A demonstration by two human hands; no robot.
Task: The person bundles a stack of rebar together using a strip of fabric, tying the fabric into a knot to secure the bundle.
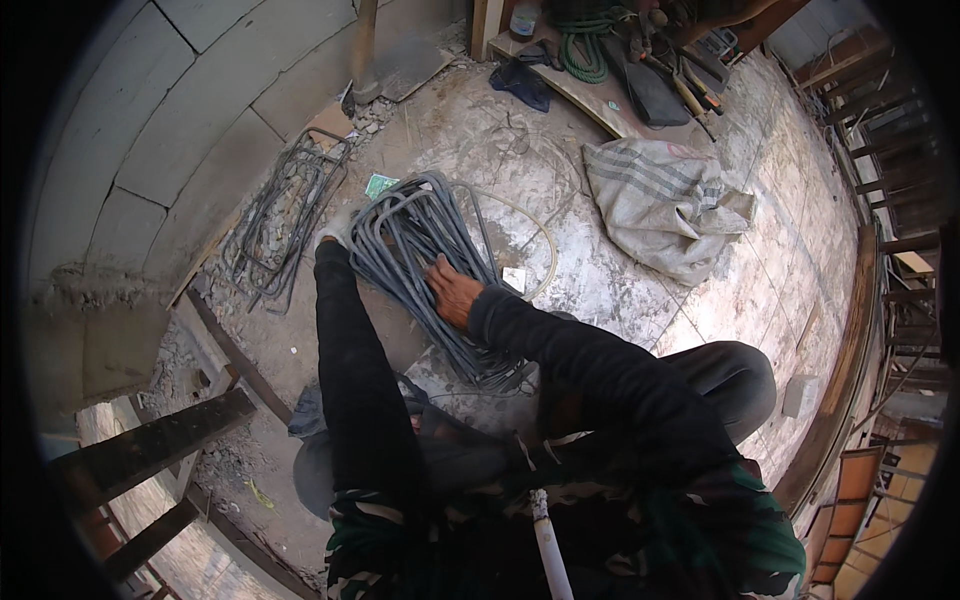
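Note:
A bundle of grey bent-steel stirrups (415, 225), rectangular bar loops stacked together, lies on the dusty floor in front of me. My right hand (455, 292) reaches over its right side, fingers bent in among the bars. At the upper left end of the bundle is my left hand (333, 232), beside the outer loops. It looks pale and washed out, so its fingers cannot be made out. A thin pale loop of wire or cord (548, 250) curves out from the bundle's right side. More loose stirrups (290, 215) lie to the left by the wall.
A block wall (130, 150) rises at left, with a shovel (370, 75) against it. A woven sack (665, 205) lies right of the bundle. Pliers, green rope (585, 55) and other tools sit on a board at the back. A cigarette (548, 545) juts in below.

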